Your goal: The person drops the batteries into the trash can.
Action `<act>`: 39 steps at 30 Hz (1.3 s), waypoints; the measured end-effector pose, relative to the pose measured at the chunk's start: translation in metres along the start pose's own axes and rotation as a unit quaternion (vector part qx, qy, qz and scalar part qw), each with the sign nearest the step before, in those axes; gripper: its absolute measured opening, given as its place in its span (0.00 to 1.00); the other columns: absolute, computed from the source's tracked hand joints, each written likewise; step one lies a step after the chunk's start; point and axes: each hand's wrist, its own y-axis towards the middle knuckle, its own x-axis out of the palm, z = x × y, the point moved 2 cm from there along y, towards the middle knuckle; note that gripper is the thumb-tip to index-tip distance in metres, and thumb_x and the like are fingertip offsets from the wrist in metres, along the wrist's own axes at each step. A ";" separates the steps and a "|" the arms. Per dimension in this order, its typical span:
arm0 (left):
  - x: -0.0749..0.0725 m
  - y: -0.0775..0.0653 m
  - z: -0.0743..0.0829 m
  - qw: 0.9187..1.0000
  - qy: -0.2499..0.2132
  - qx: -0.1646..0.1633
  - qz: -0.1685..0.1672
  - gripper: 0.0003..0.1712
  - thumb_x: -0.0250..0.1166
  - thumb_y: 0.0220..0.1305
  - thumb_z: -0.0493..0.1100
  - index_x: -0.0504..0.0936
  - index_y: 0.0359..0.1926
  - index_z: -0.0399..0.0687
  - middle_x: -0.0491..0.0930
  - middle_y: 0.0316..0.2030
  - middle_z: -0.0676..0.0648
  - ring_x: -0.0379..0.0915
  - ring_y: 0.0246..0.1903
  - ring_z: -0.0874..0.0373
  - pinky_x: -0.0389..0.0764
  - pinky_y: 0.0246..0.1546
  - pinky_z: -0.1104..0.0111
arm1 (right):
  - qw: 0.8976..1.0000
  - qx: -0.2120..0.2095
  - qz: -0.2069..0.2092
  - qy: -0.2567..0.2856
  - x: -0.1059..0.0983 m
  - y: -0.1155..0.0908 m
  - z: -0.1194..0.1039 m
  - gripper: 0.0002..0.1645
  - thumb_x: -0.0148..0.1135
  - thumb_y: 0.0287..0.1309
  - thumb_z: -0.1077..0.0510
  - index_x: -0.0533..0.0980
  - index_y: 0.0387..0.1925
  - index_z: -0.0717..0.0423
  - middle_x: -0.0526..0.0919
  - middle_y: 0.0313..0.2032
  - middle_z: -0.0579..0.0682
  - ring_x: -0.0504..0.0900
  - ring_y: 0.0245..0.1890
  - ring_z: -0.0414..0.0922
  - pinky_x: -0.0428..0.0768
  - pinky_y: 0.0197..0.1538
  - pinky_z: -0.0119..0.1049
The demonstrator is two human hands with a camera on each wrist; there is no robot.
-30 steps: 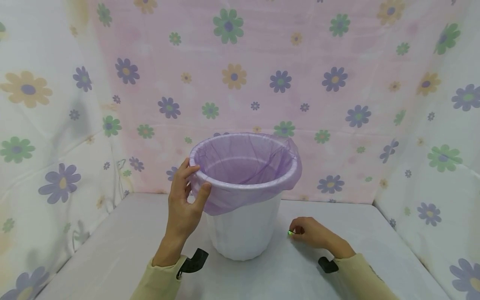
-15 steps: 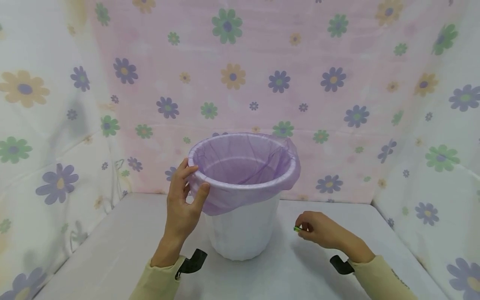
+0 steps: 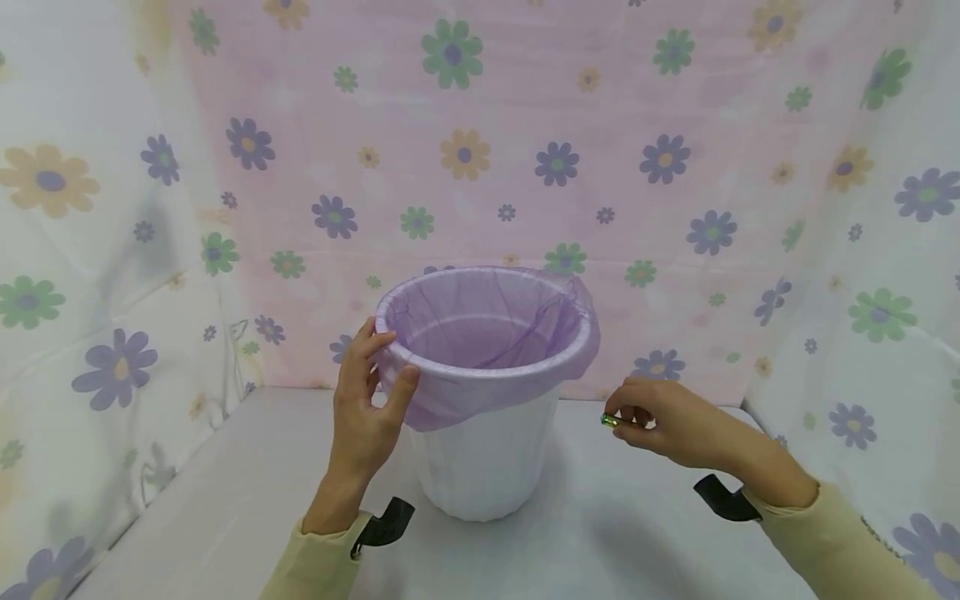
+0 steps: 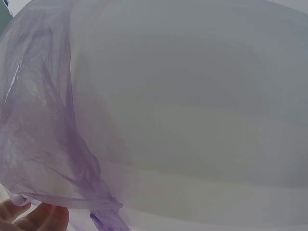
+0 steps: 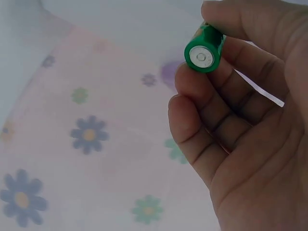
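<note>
A white bin [image 3: 483,467] stands upright on the table, lined with a thin purple bag [image 3: 457,400] folded over its rim. At the bin's left side my left hand [image 3: 367,417] grips the bag-covered rim, thumb outside at the front. In the left wrist view its fingertips [image 4: 53,219] show at the lower left beside the purple bag. To the right of the bin, above the table, my right hand [image 3: 675,421] pinches a small green battery [image 5: 204,50] between thumb and fingers. The right wrist view shows the battery's flat silver end.
The white table [image 3: 262,483] reaches back to a pink flowered cloth [image 3: 510,108]. White flowered cloths hang at the left [image 3: 45,275] and right sides. A black wrist mount [image 3: 386,525] sits on the left sleeve, another [image 3: 727,500] on the right.
My right hand has lifted off the table with the battery and moved up and slightly right. The left hand stays on the bin's rim.
</note>
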 end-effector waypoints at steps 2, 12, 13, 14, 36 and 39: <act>0.000 0.000 0.000 1.000 -0.001 0.002 0.001 0.25 0.61 0.55 0.32 0.67 0.55 0.41 0.54 0.64 0.39 0.59 0.59 0.48 0.67 0.53 0.51 | 1.000 -0.008 0.009 -0.008 -0.013 0.005 -0.006 0.11 0.63 0.52 0.59 0.74 0.38 0.44 0.70 0.28 0.33 0.69 0.27 0.31 0.72 0.30 0.27; -0.001 0.001 0.000 1.000 -0.005 0.001 0.002 0.25 0.61 0.55 0.32 0.67 0.55 0.40 0.54 0.65 0.40 0.57 0.60 0.49 0.65 0.53 0.49 | 0.998 -0.059 0.029 -0.003 -0.063 0.041 -0.035 0.14 0.62 0.51 0.62 0.75 0.38 0.40 0.72 0.28 0.34 0.69 0.27 0.33 0.72 0.30 0.27; -0.001 0.001 0.000 1.000 -0.006 0.001 0.002 0.25 0.61 0.55 0.32 0.67 0.55 0.40 0.54 0.65 0.40 0.57 0.60 0.49 0.65 0.53 0.50 | 0.997 -0.068 0.031 -0.005 -0.065 0.046 -0.037 0.14 0.62 0.51 0.63 0.75 0.37 0.41 0.72 0.28 0.34 0.69 0.27 0.33 0.72 0.30 0.27; -0.001 0.002 0.000 1.000 -0.006 0.000 0.003 0.25 0.61 0.55 0.32 0.67 0.55 0.41 0.54 0.65 0.40 0.57 0.60 0.50 0.65 0.54 0.50 | 0.997 -0.076 0.032 -0.007 -0.067 0.050 -0.040 0.13 0.62 0.50 0.63 0.76 0.36 0.42 0.72 0.28 0.34 0.70 0.27 0.33 0.72 0.30 0.26; 0.000 0.000 0.000 1.000 -0.007 0.002 0.000 0.25 0.61 0.55 0.32 0.67 0.55 0.39 0.54 0.64 0.39 0.59 0.59 0.49 0.66 0.54 0.50 | 0.999 -0.031 -0.016 0.036 -0.046 0.142 -0.044 0.05 0.62 0.51 0.57 0.77 0.33 0.48 0.75 0.24 0.41 0.72 0.26 0.38 0.73 0.30 0.32; 0.000 0.001 0.000 1.000 -0.006 0.003 0.002 0.25 0.61 0.55 0.32 0.67 0.55 0.39 0.55 0.64 0.39 0.59 0.58 0.49 0.66 0.53 0.50 | 0.999 -0.021 -0.024 0.030 -0.039 0.150 -0.042 0.04 0.62 0.51 0.56 0.77 0.32 0.47 0.75 0.24 0.41 0.72 0.26 0.38 0.72 0.30 0.32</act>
